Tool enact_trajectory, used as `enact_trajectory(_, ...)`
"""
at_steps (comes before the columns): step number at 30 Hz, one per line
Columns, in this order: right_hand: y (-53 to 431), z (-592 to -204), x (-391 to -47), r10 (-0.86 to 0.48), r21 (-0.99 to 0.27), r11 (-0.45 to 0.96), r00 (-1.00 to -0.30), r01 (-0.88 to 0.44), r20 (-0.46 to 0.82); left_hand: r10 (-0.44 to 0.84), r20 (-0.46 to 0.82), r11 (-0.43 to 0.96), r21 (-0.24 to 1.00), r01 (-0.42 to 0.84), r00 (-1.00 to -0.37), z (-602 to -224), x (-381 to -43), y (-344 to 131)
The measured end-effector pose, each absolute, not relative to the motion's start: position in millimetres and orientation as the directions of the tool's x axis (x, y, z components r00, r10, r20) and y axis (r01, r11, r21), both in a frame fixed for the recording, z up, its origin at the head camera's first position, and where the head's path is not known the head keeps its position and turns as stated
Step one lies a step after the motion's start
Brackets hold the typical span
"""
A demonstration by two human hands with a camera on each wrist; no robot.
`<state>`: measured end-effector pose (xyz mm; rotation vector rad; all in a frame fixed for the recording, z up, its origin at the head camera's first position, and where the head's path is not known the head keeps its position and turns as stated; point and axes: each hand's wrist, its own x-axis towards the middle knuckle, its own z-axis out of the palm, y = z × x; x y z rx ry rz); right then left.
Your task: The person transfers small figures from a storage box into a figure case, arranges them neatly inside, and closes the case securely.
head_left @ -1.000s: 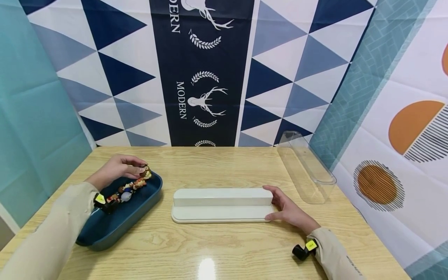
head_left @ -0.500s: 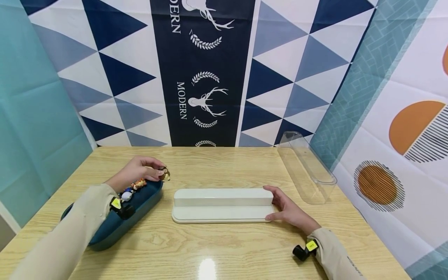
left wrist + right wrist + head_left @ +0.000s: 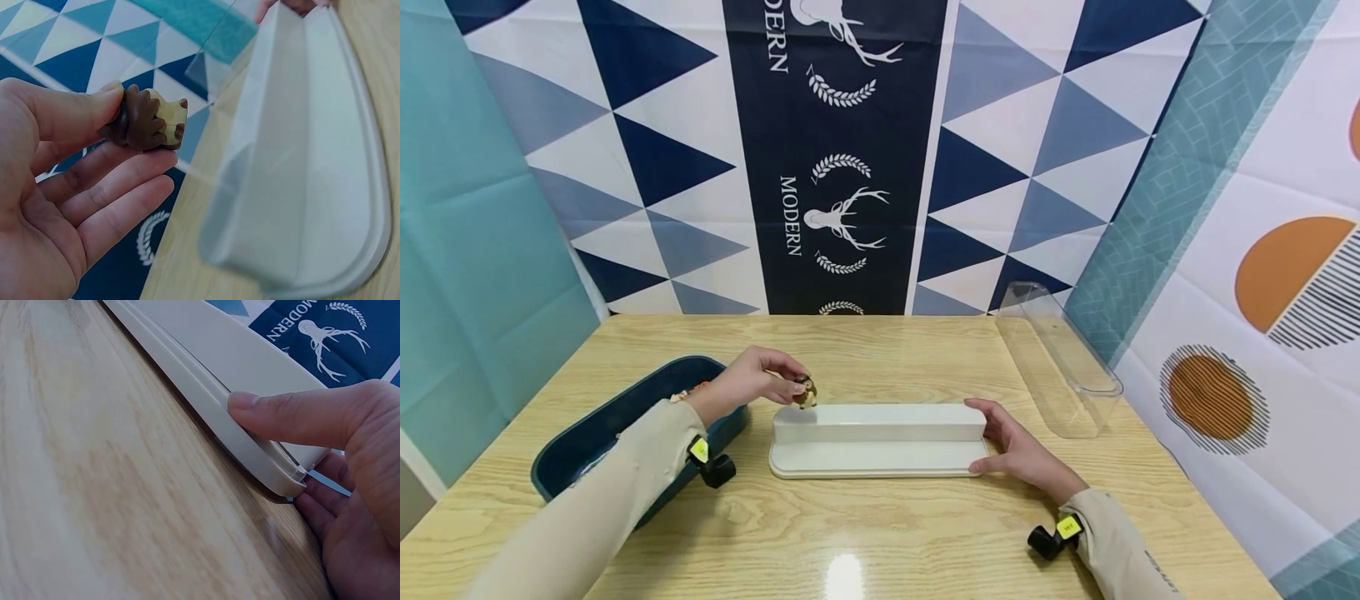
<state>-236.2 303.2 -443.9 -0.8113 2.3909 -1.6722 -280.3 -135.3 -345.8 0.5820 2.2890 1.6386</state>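
Observation:
Between the thumb and fingers of my left hand (image 3: 756, 383) is a small brown-and-cream toy figurine (image 3: 147, 119), pinched at its brown end. In the head view it hangs at the back left end of a white two-step display stand (image 3: 880, 457). The stand lies lengthwise across the middle of the table. At its right end my right hand (image 3: 1018, 450) grips it, the thumb (image 3: 250, 406) on the lower step's front edge and the fingers behind the end. The left forearm partly hides a dark blue bin (image 3: 576, 442) holding several small figurines (image 3: 688, 392).
A clear plastic cover (image 3: 1060, 367) lies on the wooden table (image 3: 880, 533) at the back right. Patterned cloth (image 3: 835, 167) hangs behind the table and along both sides.
My left hand has lifted the brown figurine out of the blue bin and carried it right to the stand's left end. The right hand stays on the stand.

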Motion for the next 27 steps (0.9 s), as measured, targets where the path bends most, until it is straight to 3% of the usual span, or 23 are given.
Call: enact_trajectory(27, 301.2, -445.0, -238.9, -0.479, -0.895, 0.25, -0.851, -0.369, 0.217, 0.541, -0.045, 0.189, 0.98, 0.069, -0.84, -373.6, -270.7, -23.9)
